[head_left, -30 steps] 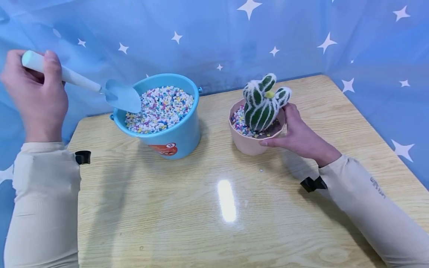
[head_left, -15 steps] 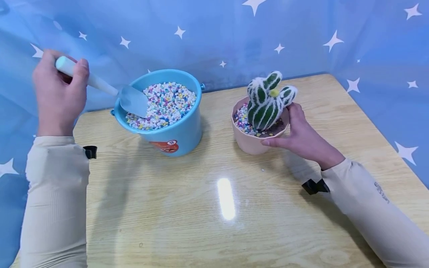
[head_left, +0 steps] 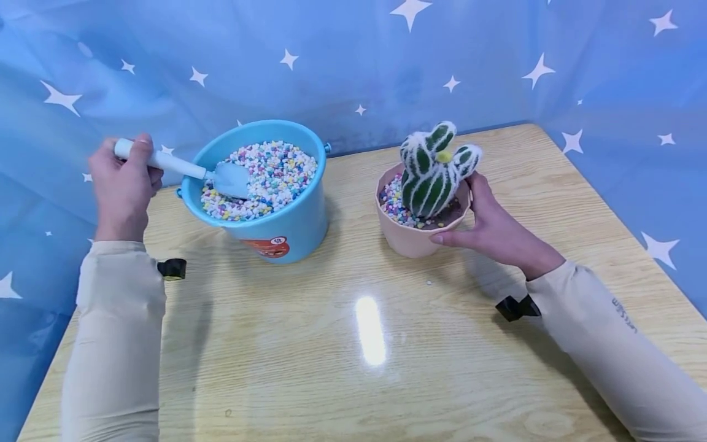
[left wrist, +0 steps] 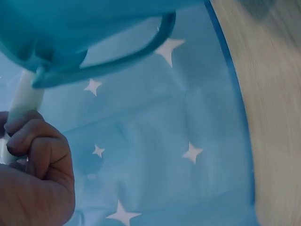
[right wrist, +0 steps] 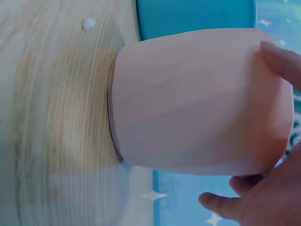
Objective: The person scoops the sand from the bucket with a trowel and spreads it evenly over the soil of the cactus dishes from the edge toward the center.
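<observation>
My left hand grips the pale handle of a small light-blue shovel, whose blade lies against the colourful pebbles inside a blue bucket. In the left wrist view, curled fingers wrap the handle beside the bucket's underside. My right hand holds a pink flowerpot by its right rim, thumb in front and fingers behind. A green cactus with white fuzzy lines stands in the pot, pebbles to its left and dark soil showing at the right.
Both containers stand on a wooden table, the bucket left of the pot. One stray white pebble lies on the wood near the pot. A blue star-patterned sheet hangs behind and at the sides. The bucket's handle hangs behind it.
My left hand has moved right and down, bringing the shovel blade from above the bucket's left rim down to the pebbles. My right hand and the pot have stayed in place.
</observation>
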